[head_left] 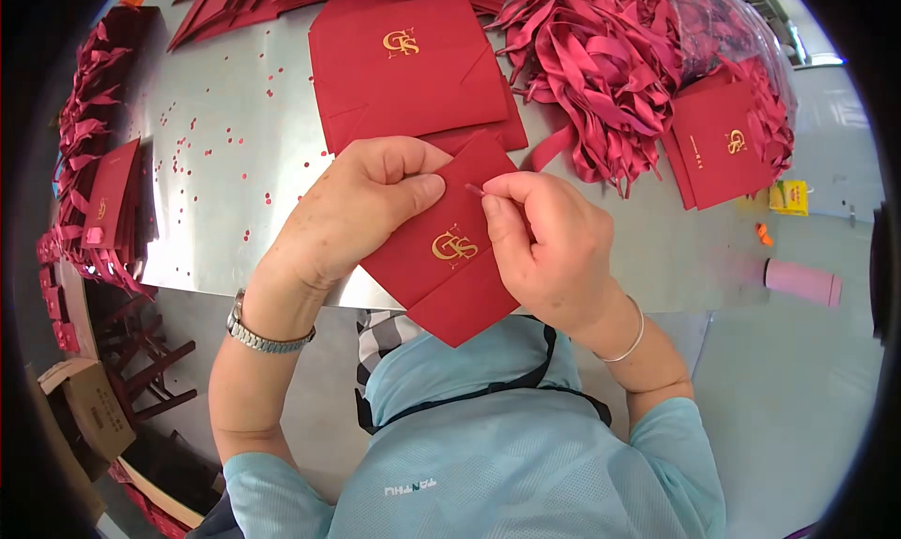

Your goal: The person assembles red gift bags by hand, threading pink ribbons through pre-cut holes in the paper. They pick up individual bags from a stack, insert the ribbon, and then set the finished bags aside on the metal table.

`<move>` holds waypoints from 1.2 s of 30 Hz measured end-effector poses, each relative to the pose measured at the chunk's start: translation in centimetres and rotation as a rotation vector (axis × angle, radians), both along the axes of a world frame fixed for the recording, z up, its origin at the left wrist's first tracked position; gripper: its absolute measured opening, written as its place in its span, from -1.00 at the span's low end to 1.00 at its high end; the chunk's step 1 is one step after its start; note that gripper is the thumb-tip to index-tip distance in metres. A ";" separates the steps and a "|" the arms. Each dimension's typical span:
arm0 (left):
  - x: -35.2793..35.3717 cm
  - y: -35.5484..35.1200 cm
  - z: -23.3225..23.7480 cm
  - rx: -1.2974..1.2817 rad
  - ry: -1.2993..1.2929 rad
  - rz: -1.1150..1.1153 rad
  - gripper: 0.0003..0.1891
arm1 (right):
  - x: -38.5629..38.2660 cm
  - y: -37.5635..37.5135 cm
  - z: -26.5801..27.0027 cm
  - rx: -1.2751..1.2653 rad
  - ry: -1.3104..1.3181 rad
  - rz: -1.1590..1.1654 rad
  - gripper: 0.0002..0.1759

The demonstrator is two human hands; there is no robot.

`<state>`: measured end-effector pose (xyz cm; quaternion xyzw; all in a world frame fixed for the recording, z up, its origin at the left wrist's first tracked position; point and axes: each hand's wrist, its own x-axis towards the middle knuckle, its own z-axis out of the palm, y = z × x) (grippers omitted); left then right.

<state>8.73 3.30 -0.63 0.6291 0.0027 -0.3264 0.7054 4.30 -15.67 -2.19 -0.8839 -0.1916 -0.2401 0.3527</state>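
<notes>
A flat red paper bag [427,272] with a gold monogram is held tilted over the table's front edge. My left hand [361,206] grips its upper left side, thumb on the front, fingers hidden behind. Near the bag's upper right edge, my right hand [554,243] is closed in a pinch on a small pinkish ribbon end [475,191]. Just beyond my hands lies a stack of similar red bags [404,79]. A heap of red ribbons [596,65] sits to the right of that stack.
More red bags [718,145] lie at the right beside a plastic sack [727,23] of ribbons. Bags with ribbons [108,201] line the left edge. Red paper dots speckle the metal table [206,229]. A pink bottle [802,283] and yellow packet [788,197] are at far right.
</notes>
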 end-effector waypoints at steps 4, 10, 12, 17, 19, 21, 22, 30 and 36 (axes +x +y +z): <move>0.1 0.2 -0.7 -0.006 -0.015 0.001 -0.77 | 0.2 0.2 0.8 -0.054 0.017 0.017 -0.87; 0.0 0.3 -1.0 0.021 -0.059 0.006 -0.76 | 0.9 0.5 1.2 -0.116 0.024 0.070 -0.85; 0.0 0.3 -1.1 0.010 -0.070 0.007 -0.76 | 1.1 0.6 1.3 -0.127 0.007 0.082 -0.84; -0.3 -0.1 -1.0 0.172 -0.280 0.002 -0.78 | 1.1 1.1 2.6 -0.295 0.156 0.026 -0.86; -0.7 -0.6 -0.9 0.257 -0.411 0.000 -0.79 | 1.2 1.3 3.3 -0.352 0.167 0.031 -0.86; -1.4 -1.4 -0.2 0.316 -0.670 0.053 -0.80 | 1.3 1.5 3.6 -0.405 0.179 0.038 -0.86; -1.9 -1.9 0.2 0.395 -0.720 0.033 -0.78 | 1.3 1.5 3.7 -0.510 0.114 0.066 -0.85; -2.0 -1.2 0.8 0.287 -0.676 0.088 -0.78 | 2.4 0.6 4.6 -0.165 0.392 0.155 -0.75; -2.3 -1.4 0.6 0.258 -0.726 0.129 -0.85 | 2.9 -0.7 4.0 -0.277 0.231 0.287 -0.72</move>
